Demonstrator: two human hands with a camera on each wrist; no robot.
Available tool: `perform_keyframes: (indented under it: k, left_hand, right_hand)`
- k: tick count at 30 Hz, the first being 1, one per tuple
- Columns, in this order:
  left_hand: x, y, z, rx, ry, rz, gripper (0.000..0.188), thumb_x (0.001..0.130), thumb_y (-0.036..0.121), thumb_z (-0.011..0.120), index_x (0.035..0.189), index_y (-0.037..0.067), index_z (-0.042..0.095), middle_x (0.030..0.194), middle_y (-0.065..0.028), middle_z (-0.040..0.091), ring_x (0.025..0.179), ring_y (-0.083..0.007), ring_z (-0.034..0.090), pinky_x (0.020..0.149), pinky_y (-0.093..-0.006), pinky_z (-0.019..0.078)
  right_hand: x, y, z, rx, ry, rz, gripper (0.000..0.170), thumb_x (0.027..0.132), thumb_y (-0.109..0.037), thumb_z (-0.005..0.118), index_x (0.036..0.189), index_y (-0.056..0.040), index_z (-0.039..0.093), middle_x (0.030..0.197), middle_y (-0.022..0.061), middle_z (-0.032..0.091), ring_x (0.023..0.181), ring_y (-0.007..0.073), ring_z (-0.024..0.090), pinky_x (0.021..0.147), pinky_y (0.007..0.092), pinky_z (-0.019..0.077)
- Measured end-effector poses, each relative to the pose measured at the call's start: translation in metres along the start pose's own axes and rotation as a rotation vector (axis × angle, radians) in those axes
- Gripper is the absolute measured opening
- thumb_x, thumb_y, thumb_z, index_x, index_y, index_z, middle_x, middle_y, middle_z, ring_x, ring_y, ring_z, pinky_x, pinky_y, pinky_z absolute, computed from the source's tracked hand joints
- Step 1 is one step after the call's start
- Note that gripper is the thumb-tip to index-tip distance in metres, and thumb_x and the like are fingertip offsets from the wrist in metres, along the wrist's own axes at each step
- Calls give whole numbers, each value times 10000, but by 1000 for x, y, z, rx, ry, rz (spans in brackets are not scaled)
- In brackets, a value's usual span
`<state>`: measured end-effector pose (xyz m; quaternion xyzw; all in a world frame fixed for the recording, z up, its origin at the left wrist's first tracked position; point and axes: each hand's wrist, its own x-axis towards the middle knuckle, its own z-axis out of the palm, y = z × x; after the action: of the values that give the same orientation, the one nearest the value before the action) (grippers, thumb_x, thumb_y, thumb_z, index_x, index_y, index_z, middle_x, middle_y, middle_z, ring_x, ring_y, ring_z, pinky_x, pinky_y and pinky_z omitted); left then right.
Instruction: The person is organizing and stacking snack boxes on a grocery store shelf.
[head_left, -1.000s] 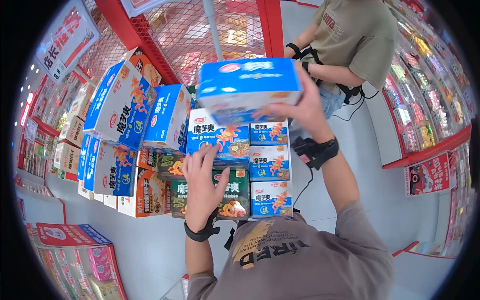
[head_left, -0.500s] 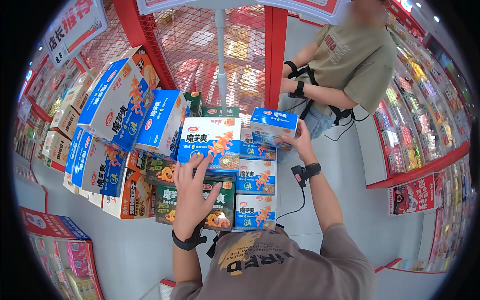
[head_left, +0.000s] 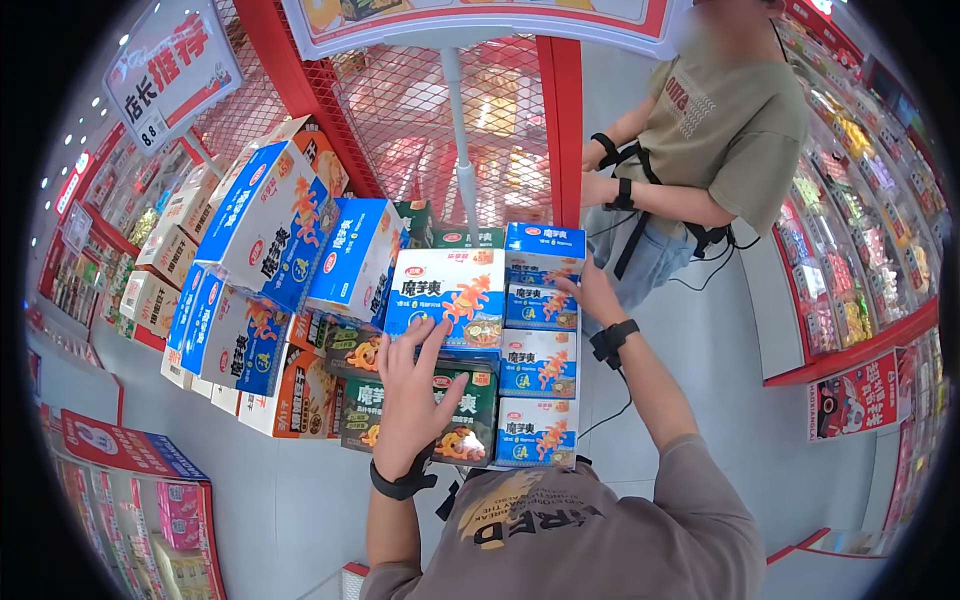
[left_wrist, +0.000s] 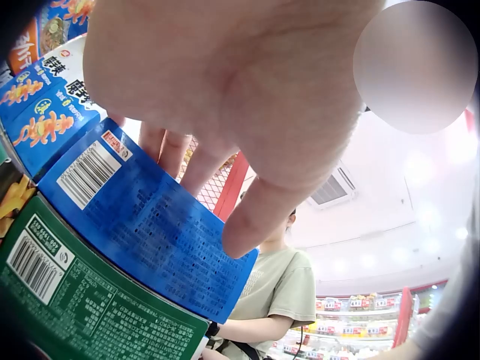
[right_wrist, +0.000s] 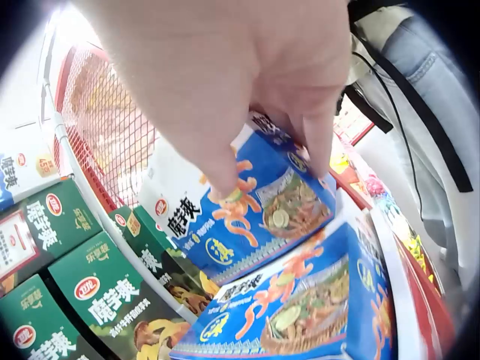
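- Pinching the far blue-and-white box with the right hand, thumb against the front face, fingers wrapped round the right side.
- Sitting forward and slightly left of that hand, at the far end of the right column, right behind the next blue box.
- Running crosswise on the long axis, side to side, roughly in line with that neighbor. Can't tell if fully settled or a touch lifted.
- Holding the left hand spread over the middle box, contact hard to call. Definitely farther off than the right.
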<state>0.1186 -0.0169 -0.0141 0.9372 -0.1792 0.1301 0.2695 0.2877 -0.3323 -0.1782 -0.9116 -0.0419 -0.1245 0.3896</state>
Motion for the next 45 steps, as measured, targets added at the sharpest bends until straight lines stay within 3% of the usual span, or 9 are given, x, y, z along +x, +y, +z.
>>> perform_keyframes:
  k: [3, 7, 13, 16, 20, 26, 30, 34, 45]
  left_hand:
    - [1, 0, 1, 7, 9, -1, 617, 815, 177, 707, 1384, 101, 481, 1371, -141, 456, 1357, -347, 369, 1156, -566, 129]
    - [-4, -2, -5, -46, 120, -30, 495, 828, 119, 688, 1298, 54, 546, 1335, -159, 479, 1251, -311, 462, 1071, -463, 327]
    - [-13, -27, 0, -413, 331, -369, 435, 879, 106, 651, 1273, -27, 526, 1199, -196, 571, 1091, -311, 578, 953, -408, 454]
    - [-17, -31, 8, -511, 318, -375, 472, 899, 127, 644, 1314, -46, 503, 1148, -197, 623, 1026, -269, 621, 896, -368, 495]
    - [-21, -15, 0, -641, 263, -262, 520, 871, 88, 637, 1351, -55, 495, 1244, -211, 596, 1088, -268, 614, 895, -355, 506]
    - [-7, 12, -8, -537, -83, 108, 551, 850, 52, 627, 1381, -19, 497, 1360, -229, 544, 1214, -344, 557, 976, -396, 469]
    - [-12, -8, -18, -390, 454, -17, 392, 834, 23, 632, 1219, -25, 584, 1248, -191, 590, 1146, -307, 567, 963, -370, 445]
    - [2, -36, -64, -249, 972, -167, 608, 837, 38, 658, 1382, -5, 393, 1456, -170, 371, 1307, -267, 412, 1049, -400, 359]
    - [67, -48, -129, 277, 886, -183, 670, 860, 245, 722, 1424, 51, 417, 1473, -214, 359, 1350, -359, 388, 1077, -454, 353]
  right_hand:
    - [-3, -35, -29, -226, -81, 138, 472, 858, -193, 687, 1229, -3, 463, 955, 254, 682, 905, 417, 669, 759, 471, 538]
    - [-11, -92, -46, 205, 362, -64, 340, 896, -230, 656, 1107, 30, 597, 821, 226, 684, 743, 282, 704, 660, 361, 549]
    - [-39, -187, -50, 620, -543, 319, 734, 911, -492, 619, 1423, -18, 391, 956, 173, 691, 735, 214, 696, 656, 332, 543]
    - [-40, -189, -29, 624, -450, 142, 832, 928, -459, 602, 1486, 25, 220, 959, 147, 682, 644, 175, 682, 503, 264, 510]
    - [-51, -176, -44, 847, -491, 271, 827, 872, -349, 712, 1471, 18, 275, 1013, 129, 682, 808, 125, 668, 583, 230, 478]
    - [-74, -102, -89, 1100, -431, 322, 685, 784, -90, 766, 1373, -15, 424, 1276, 101, 594, 1172, 192, 581, 1003, 361, 468]
    - [-73, -57, -87, 1200, -138, 305, 679, 767, -74, 777, 1347, -11, 428, 1276, 107, 588, 1162, 198, 590, 959, 357, 500]
    - [-64, -21, -79, 1116, 28, 211, 677, 756, -50, 783, 1331, -12, 428, 1298, 114, 571, 1199, 219, 569, 1035, 381, 441]
    - [-49, 11, -24, 202, 34, -61, 748, 704, -191, 861, 1330, -26, 487, 1156, 131, 646, 1063, 215, 628, 777, 286, 530]
